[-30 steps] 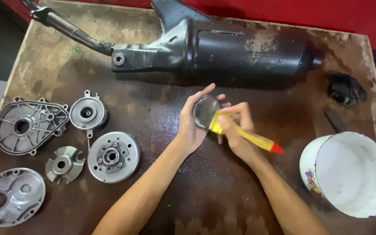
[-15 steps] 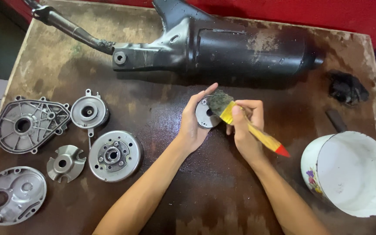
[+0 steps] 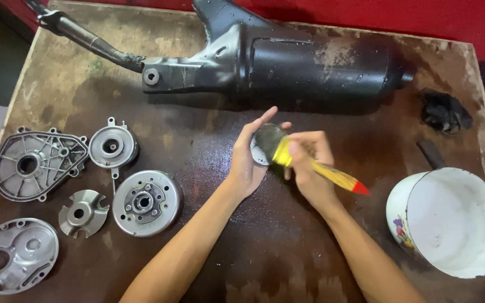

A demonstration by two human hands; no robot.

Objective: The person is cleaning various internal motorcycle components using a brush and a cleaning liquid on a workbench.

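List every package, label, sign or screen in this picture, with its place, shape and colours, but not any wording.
No package, sign or screen is in view.
The nearest thing to a label is a printed flower picture, purple and green, on the outer wall of the round white bowl at the table's right edge.

Looks like a small motorbike repair workshop: grimy, oil-stained wooden worktop point(image 3: 321, 247), a black exhaust muffler point(image 3: 310, 67) along the back, and engine covers point(image 3: 32, 163) and a clutch part point(image 3: 144, 202) laid out, probably for cleaning.
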